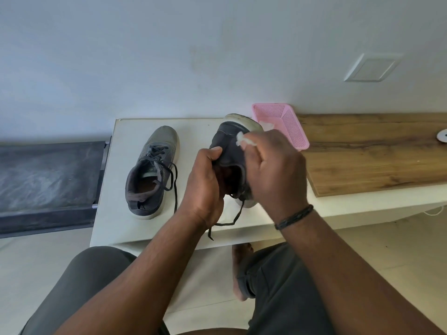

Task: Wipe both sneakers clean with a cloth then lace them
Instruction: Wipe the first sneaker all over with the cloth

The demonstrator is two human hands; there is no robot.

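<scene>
White table at frame centre: left hand clamps the held sneaker collar, toe pointing away; right hand fingers pinch cloth against its side.

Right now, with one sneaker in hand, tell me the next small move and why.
Probably keep drawing the white cloth in the right hand along the side of the held sneaker, toward its pale sole. The left hand grips its collar, tilting it up, so that side faces the cloth. The other sneaker sits untouched on the table.
</scene>
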